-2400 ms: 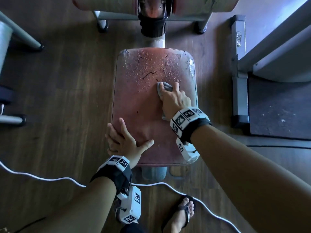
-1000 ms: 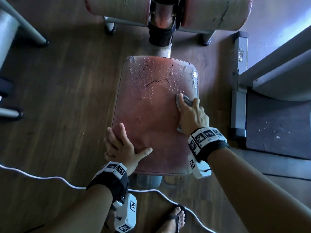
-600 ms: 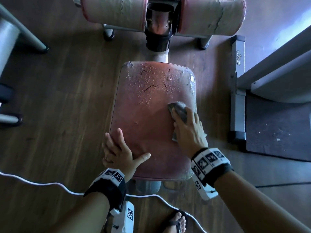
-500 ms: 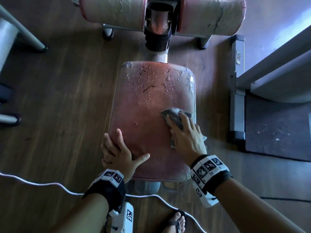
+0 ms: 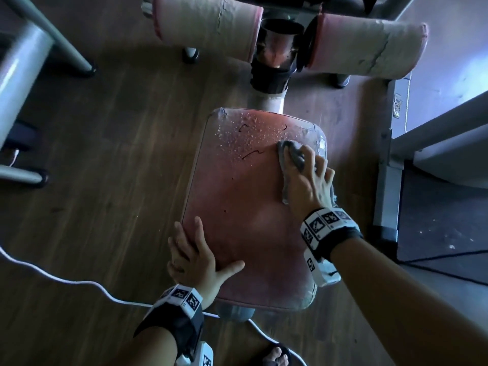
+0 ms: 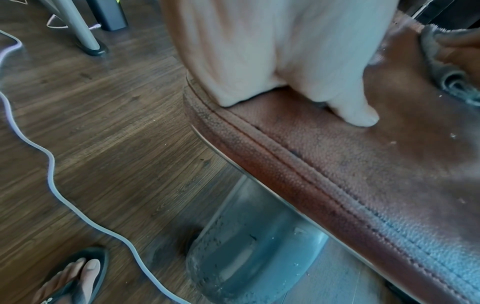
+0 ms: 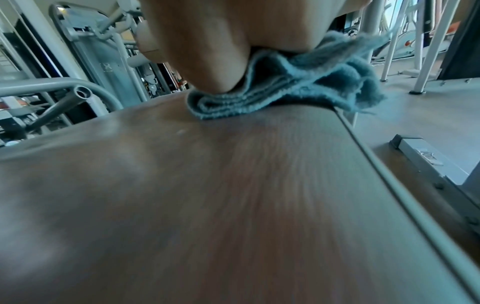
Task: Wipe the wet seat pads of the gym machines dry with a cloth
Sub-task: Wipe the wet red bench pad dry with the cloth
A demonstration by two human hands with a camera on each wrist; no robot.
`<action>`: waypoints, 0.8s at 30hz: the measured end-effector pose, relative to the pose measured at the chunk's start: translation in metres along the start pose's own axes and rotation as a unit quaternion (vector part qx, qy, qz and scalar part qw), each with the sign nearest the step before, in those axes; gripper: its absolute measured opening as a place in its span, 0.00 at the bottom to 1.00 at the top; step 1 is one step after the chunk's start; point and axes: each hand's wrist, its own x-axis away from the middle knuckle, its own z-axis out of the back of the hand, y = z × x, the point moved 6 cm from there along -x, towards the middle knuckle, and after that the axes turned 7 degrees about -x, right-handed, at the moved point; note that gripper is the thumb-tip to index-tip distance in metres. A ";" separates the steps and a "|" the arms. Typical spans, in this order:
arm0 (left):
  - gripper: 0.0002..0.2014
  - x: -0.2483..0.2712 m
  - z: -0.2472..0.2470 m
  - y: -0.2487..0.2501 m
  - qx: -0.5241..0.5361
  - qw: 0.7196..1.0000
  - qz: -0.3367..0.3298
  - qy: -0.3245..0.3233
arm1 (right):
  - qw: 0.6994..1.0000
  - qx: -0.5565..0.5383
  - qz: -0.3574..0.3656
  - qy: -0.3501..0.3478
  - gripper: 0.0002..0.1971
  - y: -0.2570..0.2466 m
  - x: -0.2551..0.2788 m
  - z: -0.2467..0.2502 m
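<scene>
A worn red seat pad [image 5: 237,194] fills the middle of the head view, with water droplets [image 5: 237,136] across its far end. My right hand [image 5: 306,186] holds a bunched grey-blue cloth [image 5: 286,150] against the pad near the far right corner, folds poking up between the fingers. In the right wrist view the palm [image 7: 207,41] bears down on the cloth [image 7: 298,92] at the pad's [image 7: 207,205] right edge. My left hand [image 5: 195,257] lies flat on the near left corner, thumb spread, fingers over the edge. In the left wrist view its fingers [image 6: 285,51] rest on the pad [image 6: 363,164].
Two cracked roller pads [image 5: 206,25] [image 5: 364,48] flank the seat post beyond the pad. A white cable [image 5: 79,281] snakes over the wood floor near my sandalled foot [image 5: 274,357]. A grey machine frame [image 5: 388,167] stands close on the right, with grey legs [image 5: 26,62] at left.
My right hand has slid the cloth from the pad's right middle up toward the far right corner, into the droplets. The left hand has stayed on the near left corner.
</scene>
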 end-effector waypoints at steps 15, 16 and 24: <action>0.70 0.001 0.002 0.003 -0.019 1.000 0.015 0.003 | 0.999 -0.004 0.052 0.001 0.28 0.013 -0.026 0.009; 0.70 0.001 0.001 0.002 -0.019 1.000 0.014 0.005 | 0.998 0.001 0.056 -0.001 0.28 0.013 -0.021 0.005; 0.70 0.000 0.001 -0.001 -0.001 1.000 0.009 0.017 | 0.999 0.002 0.047 0.002 0.32 0.016 -0.074 0.006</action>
